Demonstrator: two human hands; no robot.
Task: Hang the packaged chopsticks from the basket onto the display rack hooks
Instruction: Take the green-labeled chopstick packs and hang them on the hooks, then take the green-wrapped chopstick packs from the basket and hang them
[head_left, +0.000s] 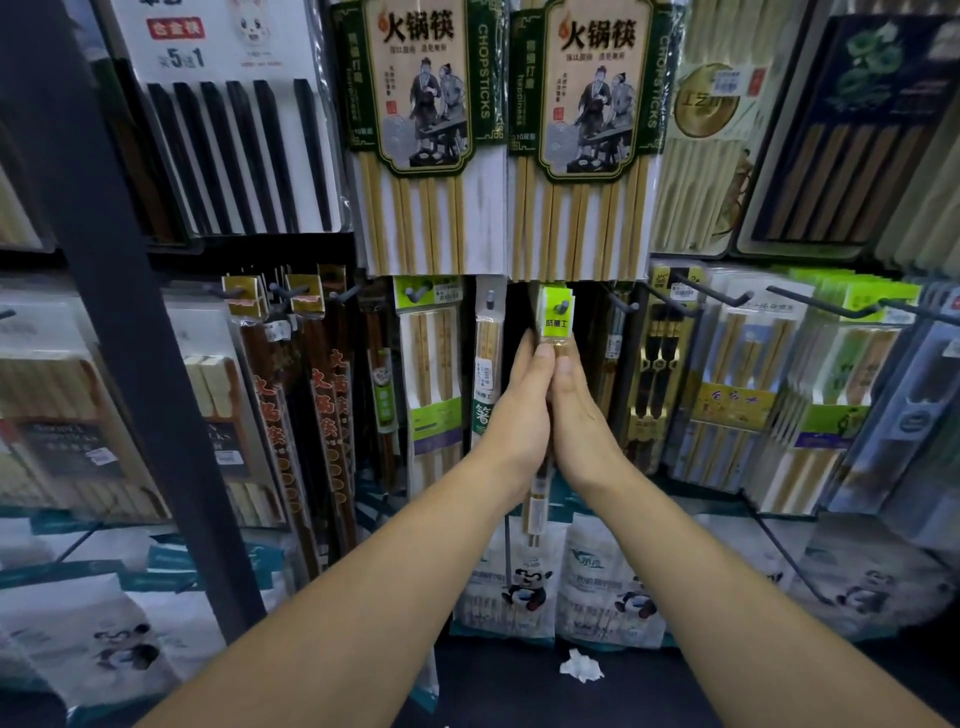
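The display rack (119, 291) fills the scene, its hooks crowded with chopstick packs; two big green-bordered packs (426, 130) hang at the top centre. Below them the left hand (519, 410) and right hand (582, 415) meet side by side, thumbs and fingers pinching the packaged chopsticks (555, 325) between them. It is a narrow clear sleeve with a lime-green header card, held upright at a small grey hook (560, 307), pale wooden tips showing under the wrists. A crumpled tissue (582, 665) lies on the near floor.
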